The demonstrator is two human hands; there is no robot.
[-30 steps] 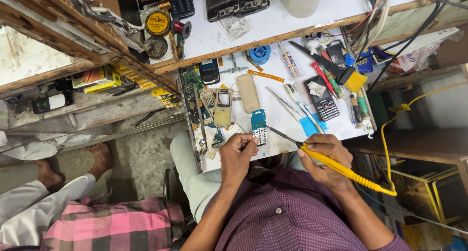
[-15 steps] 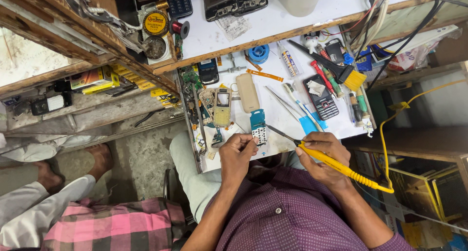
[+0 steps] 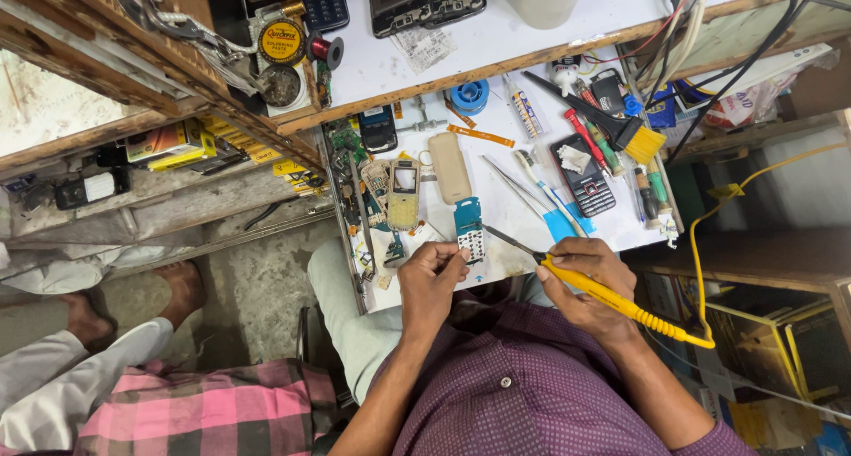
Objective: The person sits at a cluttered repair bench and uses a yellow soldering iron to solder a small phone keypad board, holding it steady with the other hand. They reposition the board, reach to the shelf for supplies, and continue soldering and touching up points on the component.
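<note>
Cluttered white repair bench (image 3: 496,199) seen from above. Left hand (image 3: 430,279) pinches the lower end of a blue phone circuit board (image 3: 468,230) at the bench's near edge; board's long axis runs away from the person. Right hand (image 3: 585,283) grips a yellow soldering iron (image 3: 612,298), tip pointing up-left, just beside the board. Beige phone (image 3: 403,193), black keypad phone (image 3: 585,179) and yellow brush (image 3: 638,141) lie nearby, none between iron and board.

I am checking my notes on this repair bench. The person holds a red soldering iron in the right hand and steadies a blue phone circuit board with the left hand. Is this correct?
Not quite. The soldering iron in the right hand is yellow, not red, as the head view shows. The rest holds: the left hand steadies the blue phone circuit board.
</note>
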